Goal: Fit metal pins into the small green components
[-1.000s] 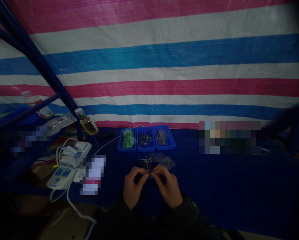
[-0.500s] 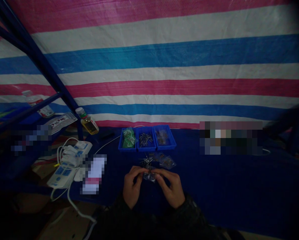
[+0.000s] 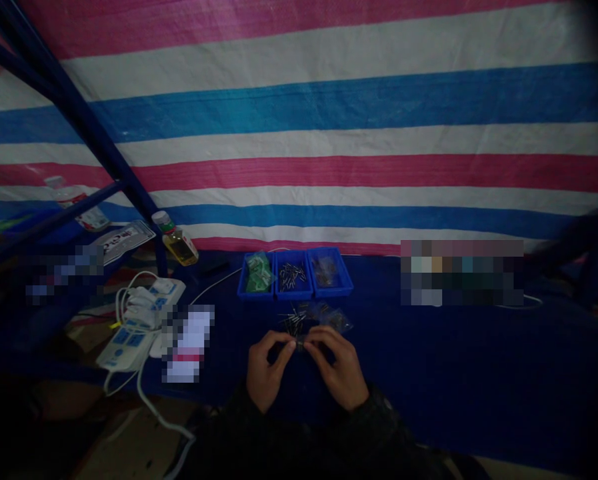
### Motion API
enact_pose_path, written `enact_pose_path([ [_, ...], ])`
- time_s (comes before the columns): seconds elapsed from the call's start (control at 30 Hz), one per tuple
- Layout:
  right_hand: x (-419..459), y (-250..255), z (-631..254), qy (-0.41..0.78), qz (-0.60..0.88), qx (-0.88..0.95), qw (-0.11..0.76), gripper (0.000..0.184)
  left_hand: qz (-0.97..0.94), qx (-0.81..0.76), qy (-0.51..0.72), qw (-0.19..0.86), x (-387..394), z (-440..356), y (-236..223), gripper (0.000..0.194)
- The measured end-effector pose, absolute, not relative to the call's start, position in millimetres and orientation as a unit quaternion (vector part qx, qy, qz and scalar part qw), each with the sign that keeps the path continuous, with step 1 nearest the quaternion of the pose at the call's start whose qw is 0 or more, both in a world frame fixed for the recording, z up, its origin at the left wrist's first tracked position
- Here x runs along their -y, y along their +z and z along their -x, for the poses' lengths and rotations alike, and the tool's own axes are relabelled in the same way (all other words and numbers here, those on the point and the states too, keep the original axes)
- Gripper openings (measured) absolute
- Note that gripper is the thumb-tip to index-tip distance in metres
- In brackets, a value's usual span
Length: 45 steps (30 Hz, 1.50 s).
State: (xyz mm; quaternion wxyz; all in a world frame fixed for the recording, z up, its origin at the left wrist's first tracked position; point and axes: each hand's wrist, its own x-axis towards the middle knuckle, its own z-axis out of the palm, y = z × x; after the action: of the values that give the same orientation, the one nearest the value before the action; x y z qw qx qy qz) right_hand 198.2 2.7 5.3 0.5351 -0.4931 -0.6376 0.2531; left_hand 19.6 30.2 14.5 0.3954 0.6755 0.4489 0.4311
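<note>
My left hand [image 3: 267, 372] and my right hand [image 3: 341, 369] meet low in the middle of the head view. Thumb and fingers of each pinch a small clear plastic bag [image 3: 300, 344], mostly hidden by the fingertips; its contents are too dark to make out. Just beyond the fingers lies a loose pile of thin metal pins or rods [image 3: 293, 319]. More clear bags with small dark contents [image 3: 337, 319] rest beside the pile, on its right.
Three blue trays stand behind: one with green packets [image 3: 259, 273], one with metal pins [image 3: 291, 275], one with clear bags [image 3: 325, 272]. Left are a blurred-out phone [image 3: 189, 343], a power strip [image 3: 123, 345] with cables, and a bottle [image 3: 179, 245]. A pixelated patch covers something at right.
The clear bag between my hands now shows smaller, bunched or folded at the fingertips, where before it spread out below them. The view has shifted slightly.
</note>
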Motion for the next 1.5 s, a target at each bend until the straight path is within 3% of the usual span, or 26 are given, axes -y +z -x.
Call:
enact_pose_path([
  [0.1, -3, 0, -198, 0.283, 0.502, 0.617, 0.536, 0.013, -0.662, -0.458, 0.429, 0.41, -30, -20, 13, 0.013],
  [0.23, -3, -5, -198, 0.329, 0.498, 0.589, 0.545, 0.029, -0.639, -0.47, 0.44, 0.421, -29, -20, 11, 0.016],
  [0.3, -2, -5, -199, 0.338, 0.488, 0.592, 0.546, 0.025, -0.632, -0.47, 0.442, 0.429, -29, -20, 11, 0.019],
  [0.53, -11, 15, -213, 0.326, 0.521, 0.528, 0.586, 0.02, -0.619, -0.473, 0.442, 0.444, -30, -23, 13, 0.02],
  [0.73, -65, 49, -238, 0.282, 0.567, 0.436, 0.639, 0.033, -0.626, -0.483, 0.429, 0.436, -32, -22, 11, 0.019],
  [0.9, -68, 30, -241, 0.289, 0.617, 0.452, 0.576, 0.045, -0.618, -0.483, 0.437, 0.442, -32, -23, 9, 0.018],
  [1.1, -42, 11, -215, 0.224, 0.622, 0.56, 0.499, 0.031, -0.613, -0.483, 0.438, 0.447, -31, -22, 8, 0.017],
  [1.27, -75, 34, -201, 0.099, 0.623, 0.694, 0.348, 0.015, -0.615, -0.483, 0.435, 0.446, -32, -22, 7, 0.016],
  [1.4, -127, 54, -196, 0.022, 0.619, 0.766, 0.173, 0.022, -0.622, -0.481, 0.434, 0.439, -34, -21, 5, 0.016],
  [1.5, -158, 58, -194, 0.025, 0.599, 0.79, 0.131, 0.02, -0.628, -0.478, 0.439, 0.431, -34, -20, 4, 0.016],
])
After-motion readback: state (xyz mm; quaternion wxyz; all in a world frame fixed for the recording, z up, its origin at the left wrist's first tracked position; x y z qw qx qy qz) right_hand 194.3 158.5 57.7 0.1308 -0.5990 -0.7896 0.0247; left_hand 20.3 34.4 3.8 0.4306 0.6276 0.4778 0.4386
